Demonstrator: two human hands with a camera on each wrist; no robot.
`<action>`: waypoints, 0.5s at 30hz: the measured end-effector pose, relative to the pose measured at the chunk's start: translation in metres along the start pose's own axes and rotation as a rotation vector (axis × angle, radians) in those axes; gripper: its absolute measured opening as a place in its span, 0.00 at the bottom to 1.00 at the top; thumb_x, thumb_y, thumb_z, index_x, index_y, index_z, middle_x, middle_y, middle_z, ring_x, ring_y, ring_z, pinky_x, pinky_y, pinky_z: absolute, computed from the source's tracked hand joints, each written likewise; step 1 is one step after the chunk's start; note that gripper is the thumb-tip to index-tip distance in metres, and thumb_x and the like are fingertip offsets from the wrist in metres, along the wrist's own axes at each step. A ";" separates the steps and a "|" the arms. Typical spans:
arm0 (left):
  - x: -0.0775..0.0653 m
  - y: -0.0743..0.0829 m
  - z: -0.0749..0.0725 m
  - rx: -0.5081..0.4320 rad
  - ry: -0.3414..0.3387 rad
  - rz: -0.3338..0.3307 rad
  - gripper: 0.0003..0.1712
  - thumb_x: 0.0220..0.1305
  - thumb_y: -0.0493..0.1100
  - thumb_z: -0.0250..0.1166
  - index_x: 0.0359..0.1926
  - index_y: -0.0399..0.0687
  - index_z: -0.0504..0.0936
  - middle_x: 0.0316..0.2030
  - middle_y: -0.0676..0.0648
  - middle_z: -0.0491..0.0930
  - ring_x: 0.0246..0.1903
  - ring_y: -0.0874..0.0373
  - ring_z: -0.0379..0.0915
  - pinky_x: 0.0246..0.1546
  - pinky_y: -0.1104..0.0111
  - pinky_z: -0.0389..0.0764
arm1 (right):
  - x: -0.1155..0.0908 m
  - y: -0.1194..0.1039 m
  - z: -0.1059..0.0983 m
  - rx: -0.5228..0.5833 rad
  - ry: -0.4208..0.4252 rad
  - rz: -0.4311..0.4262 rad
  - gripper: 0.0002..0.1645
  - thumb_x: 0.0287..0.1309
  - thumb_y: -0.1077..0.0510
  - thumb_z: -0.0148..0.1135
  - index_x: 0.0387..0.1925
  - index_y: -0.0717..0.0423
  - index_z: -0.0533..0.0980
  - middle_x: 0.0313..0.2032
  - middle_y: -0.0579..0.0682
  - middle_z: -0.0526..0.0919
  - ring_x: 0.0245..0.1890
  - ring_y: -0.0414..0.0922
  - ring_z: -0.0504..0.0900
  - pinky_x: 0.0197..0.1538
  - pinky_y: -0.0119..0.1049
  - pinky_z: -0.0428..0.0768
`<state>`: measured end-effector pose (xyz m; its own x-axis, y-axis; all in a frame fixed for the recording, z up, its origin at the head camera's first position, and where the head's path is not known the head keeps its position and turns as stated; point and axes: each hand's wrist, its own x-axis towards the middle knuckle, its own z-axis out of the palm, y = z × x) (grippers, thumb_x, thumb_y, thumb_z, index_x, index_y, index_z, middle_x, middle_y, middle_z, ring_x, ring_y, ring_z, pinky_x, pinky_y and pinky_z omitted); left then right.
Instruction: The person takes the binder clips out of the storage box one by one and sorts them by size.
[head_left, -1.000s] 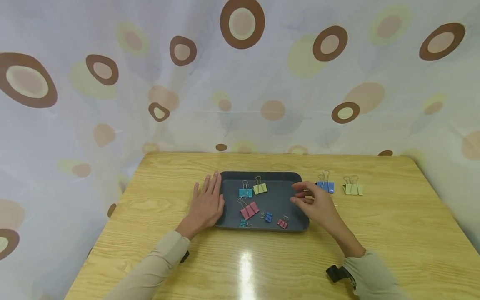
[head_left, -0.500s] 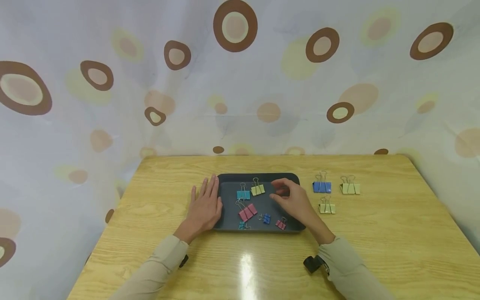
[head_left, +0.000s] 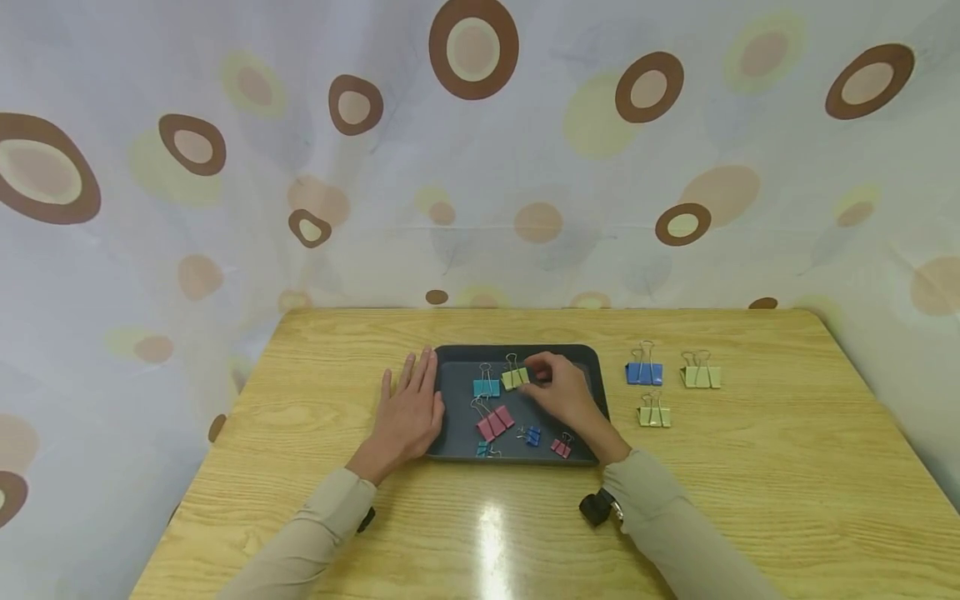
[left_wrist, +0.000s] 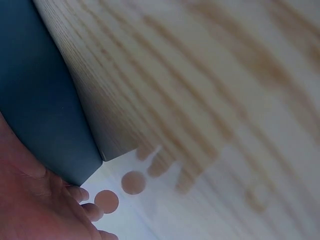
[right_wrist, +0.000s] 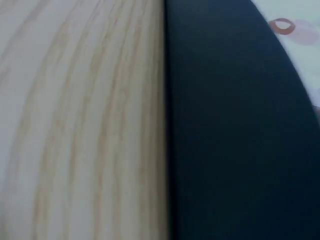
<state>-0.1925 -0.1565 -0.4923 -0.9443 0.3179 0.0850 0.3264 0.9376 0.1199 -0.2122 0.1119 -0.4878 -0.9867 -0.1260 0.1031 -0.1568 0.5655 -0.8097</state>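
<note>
In the head view a dark grey tray [head_left: 558,450] holds several binder clips. My left hand [head_left: 405,421] lies with fingers straight along the tray's left edge; in the left wrist view the left hand [left_wrist: 35,200] is right beside the tray wall [left_wrist: 40,85]. My right hand [head_left: 562,392] reaches over the tray, thumb and index finger parted right at the right side of a yellow-green binder clip [head_left: 515,379]. Left of that clip lies a teal binder clip [head_left: 486,389]. A larger pink binder clip [head_left: 495,423] lies below them. The right wrist view shows only the tray side [right_wrist: 240,125], no fingers.
Nearer the tray's front lie a small blue clip [head_left: 532,437], a small pink clip [head_left: 561,448] and a small teal clip [head_left: 483,450]. On the wooden table [head_left: 787,467], right of the tray, stand a blue clip [head_left: 644,373] and two pale yellow clips, one larger [head_left: 701,377], one smaller [head_left: 654,417].
My right hand has moved left from the tray's right rim to the yellow-green clip, uncovering the smaller pale yellow clip on the table. The left hand stays at the tray's edge.
</note>
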 end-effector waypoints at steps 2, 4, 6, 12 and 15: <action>0.000 -0.001 0.000 -0.001 0.004 0.000 0.38 0.80 0.48 0.45 0.81 0.36 0.48 0.81 0.40 0.47 0.79 0.41 0.43 0.72 0.37 0.47 | 0.003 0.001 0.004 -0.014 0.000 0.020 0.22 0.58 0.63 0.74 0.54 0.64 0.81 0.51 0.62 0.82 0.51 0.57 0.81 0.55 0.53 0.79; 0.000 -0.001 0.000 -0.001 0.001 -0.002 0.37 0.80 0.48 0.45 0.81 0.36 0.47 0.81 0.40 0.47 0.79 0.41 0.43 0.73 0.37 0.47 | 0.007 0.001 0.006 -0.019 -0.002 0.041 0.22 0.58 0.63 0.74 0.54 0.63 0.81 0.51 0.61 0.83 0.51 0.57 0.81 0.55 0.53 0.78; 0.000 -0.002 0.000 0.002 -0.003 -0.002 0.37 0.80 0.48 0.44 0.81 0.37 0.47 0.81 0.41 0.46 0.79 0.41 0.43 0.73 0.38 0.47 | 0.009 0.000 0.009 -0.024 -0.008 0.055 0.21 0.58 0.63 0.74 0.54 0.63 0.82 0.51 0.61 0.82 0.50 0.56 0.80 0.55 0.53 0.78; 0.000 -0.002 -0.001 0.001 -0.010 -0.005 0.37 0.80 0.48 0.44 0.81 0.37 0.47 0.81 0.41 0.46 0.79 0.41 0.42 0.73 0.38 0.47 | 0.012 0.000 0.017 -0.070 -0.008 0.007 0.20 0.56 0.64 0.75 0.51 0.63 0.83 0.47 0.60 0.81 0.45 0.54 0.78 0.49 0.50 0.77; 0.000 -0.001 -0.001 -0.009 -0.012 -0.005 0.37 0.80 0.48 0.44 0.81 0.37 0.47 0.81 0.41 0.46 0.79 0.41 0.42 0.73 0.38 0.46 | 0.010 0.002 0.017 -0.078 0.008 -0.031 0.17 0.55 0.66 0.76 0.48 0.63 0.85 0.43 0.58 0.81 0.41 0.52 0.77 0.45 0.49 0.76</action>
<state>-0.1927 -0.1576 -0.4914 -0.9463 0.3151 0.0721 0.3221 0.9378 0.1296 -0.2218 0.0975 -0.4981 -0.9815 -0.1383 0.1321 -0.1900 0.6236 -0.7583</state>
